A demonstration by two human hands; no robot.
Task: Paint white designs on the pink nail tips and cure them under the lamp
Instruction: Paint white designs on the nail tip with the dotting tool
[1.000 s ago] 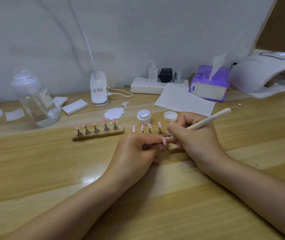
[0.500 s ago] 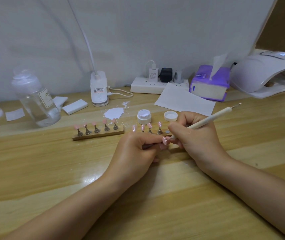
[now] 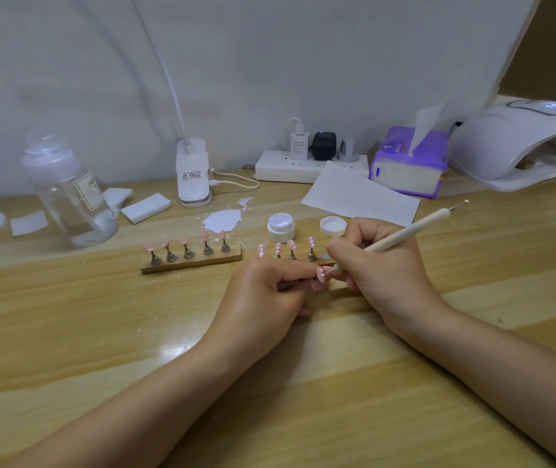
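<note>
My left hand (image 3: 263, 292) pinches a small metal stand with a pink nail tip (image 3: 322, 274) on its end. My right hand (image 3: 378, 265) grips a cream dotting pen (image 3: 415, 228), its lower tip touching that nail tip. Behind my hands, several pink tips with white dots (image 3: 293, 245) stand on a second holder, mostly hidden. A wooden holder (image 3: 195, 261) to the left carries several plain pink tips. An open jar of white gel (image 3: 280, 226) and its lid (image 3: 332, 226) sit just beyond. The white curing lamp (image 3: 523, 146) stands at the far right.
A white paint smear (image 3: 222, 220) marks the wooden desk. A clear bottle (image 3: 70, 197), white pads (image 3: 146, 207), a desk lamp base (image 3: 193, 173), a power strip (image 3: 303, 165), a paper sheet (image 3: 357, 194) and a purple tissue pack (image 3: 408, 163) line the back.
</note>
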